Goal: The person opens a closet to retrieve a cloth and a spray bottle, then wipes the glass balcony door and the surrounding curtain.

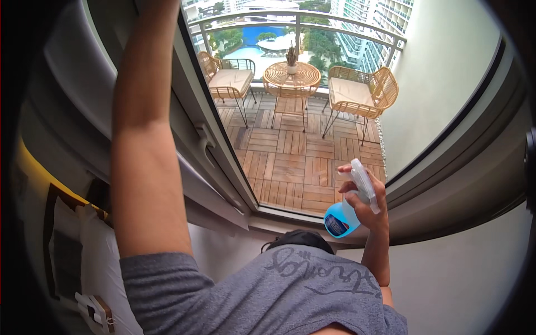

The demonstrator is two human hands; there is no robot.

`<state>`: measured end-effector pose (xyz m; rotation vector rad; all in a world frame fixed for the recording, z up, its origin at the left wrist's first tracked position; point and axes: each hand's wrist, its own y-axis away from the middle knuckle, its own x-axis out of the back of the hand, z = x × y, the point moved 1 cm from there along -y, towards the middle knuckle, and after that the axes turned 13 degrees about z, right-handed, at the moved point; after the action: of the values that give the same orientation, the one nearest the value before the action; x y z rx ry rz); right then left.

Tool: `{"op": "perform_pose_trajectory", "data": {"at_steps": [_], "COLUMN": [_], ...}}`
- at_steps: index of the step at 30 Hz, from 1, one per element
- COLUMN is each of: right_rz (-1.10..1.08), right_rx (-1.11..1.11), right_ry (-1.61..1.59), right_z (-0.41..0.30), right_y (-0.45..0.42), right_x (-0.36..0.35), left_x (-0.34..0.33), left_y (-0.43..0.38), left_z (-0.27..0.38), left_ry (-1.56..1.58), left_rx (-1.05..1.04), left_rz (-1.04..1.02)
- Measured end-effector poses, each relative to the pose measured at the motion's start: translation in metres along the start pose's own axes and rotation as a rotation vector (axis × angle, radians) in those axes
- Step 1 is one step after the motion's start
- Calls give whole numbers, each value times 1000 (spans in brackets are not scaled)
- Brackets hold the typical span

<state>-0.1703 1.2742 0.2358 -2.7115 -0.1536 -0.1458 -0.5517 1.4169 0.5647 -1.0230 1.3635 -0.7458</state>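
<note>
In my right hand (372,209) is a clear spray bottle (341,213) of blue liquid, with a white trigger head and a dark label that bears writing. My fingers wrap around the neck and trigger, and the bottle tilts with its base toward the lower left. Before me stands a framed glass balcony door (289,176). My left arm reaches up along the door's left frame and past the top edge, so the left hand is out of view. A door handle (205,138) sits on that frame, just right of the left forearm.
Beyond the glass, a round rattan table (303,75) bears a potted plant (292,58) between two cushioned rattan chairs, on wooden deck tiles (289,163). A metal railing (297,27) runs behind them. A bed with pillows (90,234) lies inside at the left.
</note>
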Motion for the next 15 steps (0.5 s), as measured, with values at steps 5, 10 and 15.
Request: {"op": "perform_pose_trajectory", "data": {"at_steps": [5, 10, 15], "right_rz": [-9, -84, -9], "right_rx": [-37, 52, -51], "right_ry": [19, 88, -100], "right_z": [6, -1, -5], "right_y": [-10, -11, -3], "right_x": [0, -15, 8], "left_x": [55, 169, 133], "left_y": [111, 251, 186], "left_z": [117, 228, 191], "left_ry": [246, 1093, 1206], "left_rx": [-130, -138, 114], "left_rz": [-167, -1112, -1218]}}
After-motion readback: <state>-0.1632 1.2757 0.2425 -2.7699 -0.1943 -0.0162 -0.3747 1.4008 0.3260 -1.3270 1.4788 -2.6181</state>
